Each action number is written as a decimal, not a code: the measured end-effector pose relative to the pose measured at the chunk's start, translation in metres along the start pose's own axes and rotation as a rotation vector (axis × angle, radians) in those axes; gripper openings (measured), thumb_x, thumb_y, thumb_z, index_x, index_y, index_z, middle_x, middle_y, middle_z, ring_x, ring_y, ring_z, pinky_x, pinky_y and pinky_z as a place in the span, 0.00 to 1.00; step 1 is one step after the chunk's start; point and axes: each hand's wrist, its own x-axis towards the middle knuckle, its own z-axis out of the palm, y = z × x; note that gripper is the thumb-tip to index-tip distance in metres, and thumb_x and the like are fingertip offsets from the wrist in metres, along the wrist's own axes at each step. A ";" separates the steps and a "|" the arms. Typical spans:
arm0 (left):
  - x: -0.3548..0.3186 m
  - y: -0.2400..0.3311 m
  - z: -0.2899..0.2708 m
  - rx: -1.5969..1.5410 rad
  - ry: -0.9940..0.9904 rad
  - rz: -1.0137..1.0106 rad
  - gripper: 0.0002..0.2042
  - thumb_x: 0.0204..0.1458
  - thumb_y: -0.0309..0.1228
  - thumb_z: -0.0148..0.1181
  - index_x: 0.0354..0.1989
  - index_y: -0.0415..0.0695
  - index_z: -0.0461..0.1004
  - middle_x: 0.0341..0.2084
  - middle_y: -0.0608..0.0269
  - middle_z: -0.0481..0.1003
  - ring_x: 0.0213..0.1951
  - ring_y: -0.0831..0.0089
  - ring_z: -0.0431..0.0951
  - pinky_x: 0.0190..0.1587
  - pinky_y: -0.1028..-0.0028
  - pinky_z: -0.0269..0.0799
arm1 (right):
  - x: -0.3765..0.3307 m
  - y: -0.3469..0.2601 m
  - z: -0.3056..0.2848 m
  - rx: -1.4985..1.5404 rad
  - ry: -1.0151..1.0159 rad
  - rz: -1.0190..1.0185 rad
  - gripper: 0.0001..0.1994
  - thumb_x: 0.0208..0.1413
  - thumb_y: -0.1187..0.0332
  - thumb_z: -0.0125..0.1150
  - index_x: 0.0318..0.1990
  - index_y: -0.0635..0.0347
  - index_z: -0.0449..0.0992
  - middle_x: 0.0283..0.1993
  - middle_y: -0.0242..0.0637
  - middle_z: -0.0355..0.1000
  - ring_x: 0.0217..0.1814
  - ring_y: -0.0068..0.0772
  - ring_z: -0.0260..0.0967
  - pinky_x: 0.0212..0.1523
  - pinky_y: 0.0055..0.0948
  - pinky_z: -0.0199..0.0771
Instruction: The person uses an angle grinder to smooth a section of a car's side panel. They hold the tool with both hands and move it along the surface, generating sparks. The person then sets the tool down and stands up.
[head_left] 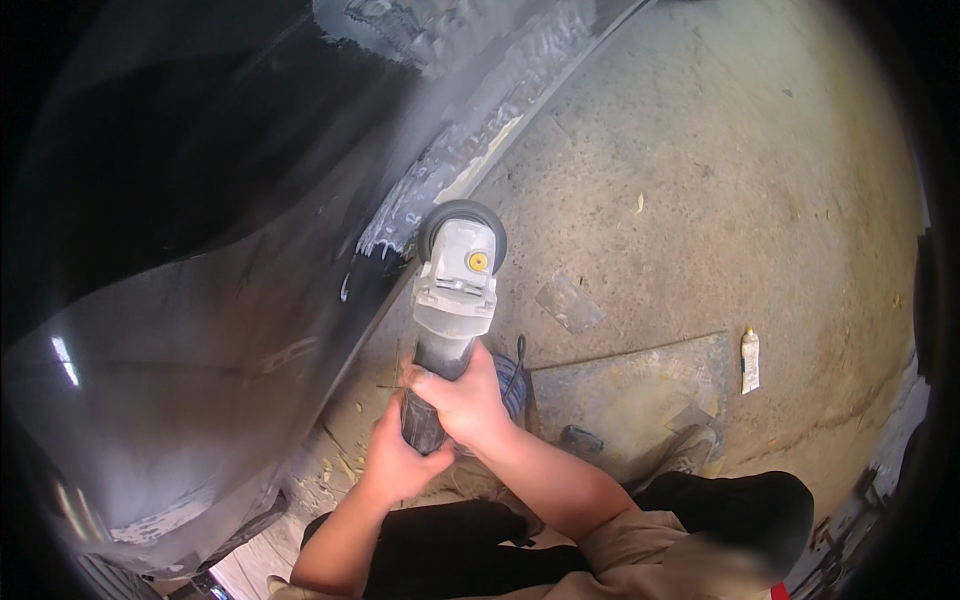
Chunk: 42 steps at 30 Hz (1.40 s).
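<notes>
- Head view: the right hand [462,398] wraps around the dark body of a grey angle grinder [452,310], gripping it firmly.
- The left hand [395,462] closes on the grinder's rear end, just below the right one.
- The grinder's disc end rests against the sanded lower edge of a dark car body panel [200,330].
- A small tube [750,360] lies on the concrete floor [720,180], well apart.
</notes>
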 end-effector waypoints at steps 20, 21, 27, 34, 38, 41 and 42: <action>0.000 0.002 0.000 0.064 0.007 0.016 0.38 0.40 0.32 0.77 0.61 0.36 0.65 0.43 0.46 0.81 0.48 0.58 0.84 0.51 0.63 0.78 | -0.001 -0.003 0.001 -0.069 0.033 0.011 0.17 0.50 0.72 0.71 0.46 0.63 0.73 0.38 0.30 0.77 0.40 0.22 0.74 0.43 0.28 0.76; -0.001 0.000 0.001 0.021 0.012 0.010 0.38 0.40 0.32 0.77 0.61 0.36 0.65 0.43 0.46 0.81 0.48 0.57 0.84 0.51 0.63 0.78 | 0.000 -0.002 0.001 -0.075 -0.005 -0.003 0.17 0.50 0.72 0.71 0.46 0.63 0.73 0.38 0.30 0.77 0.40 0.22 0.74 0.43 0.28 0.76; -0.001 -0.004 0.000 0.068 -0.009 -0.034 0.38 0.39 0.33 0.76 0.61 0.37 0.65 0.43 0.46 0.81 0.47 0.57 0.84 0.50 0.62 0.78 | 0.001 -0.002 0.001 -0.002 0.025 -0.021 0.15 0.50 0.73 0.70 0.44 0.62 0.74 0.37 0.30 0.77 0.38 0.21 0.74 0.42 0.29 0.76; 0.009 0.011 -0.003 0.020 -0.026 -0.031 0.37 0.39 0.31 0.76 0.60 0.37 0.66 0.42 0.48 0.81 0.46 0.61 0.84 0.50 0.64 0.78 | 0.005 -0.002 -0.002 0.031 0.017 -0.041 0.16 0.50 0.74 0.69 0.45 0.62 0.73 0.37 0.30 0.77 0.39 0.22 0.74 0.42 0.28 0.76; 0.011 0.017 0.000 -0.006 0.008 0.017 0.37 0.39 0.31 0.75 0.60 0.36 0.66 0.43 0.49 0.81 0.46 0.62 0.84 0.50 0.64 0.78 | 0.009 -0.014 -0.001 0.005 0.006 0.004 0.18 0.50 0.74 0.70 0.48 0.62 0.72 0.39 0.30 0.77 0.39 0.22 0.74 0.44 0.28 0.76; 0.015 0.015 0.000 0.024 -0.003 0.012 0.37 0.40 0.31 0.75 0.60 0.36 0.66 0.43 0.49 0.81 0.46 0.62 0.84 0.51 0.64 0.78 | 0.011 -0.007 -0.004 0.032 -0.010 -0.038 0.18 0.50 0.74 0.69 0.48 0.62 0.72 0.38 0.30 0.77 0.39 0.22 0.73 0.43 0.28 0.76; 0.017 0.016 -0.001 0.039 -0.016 0.000 0.37 0.40 0.31 0.75 0.61 0.36 0.66 0.43 0.49 0.81 0.46 0.62 0.84 0.51 0.64 0.78 | 0.013 -0.006 -0.004 0.059 -0.003 -0.062 0.18 0.50 0.74 0.69 0.48 0.62 0.72 0.38 0.30 0.77 0.39 0.22 0.73 0.43 0.28 0.76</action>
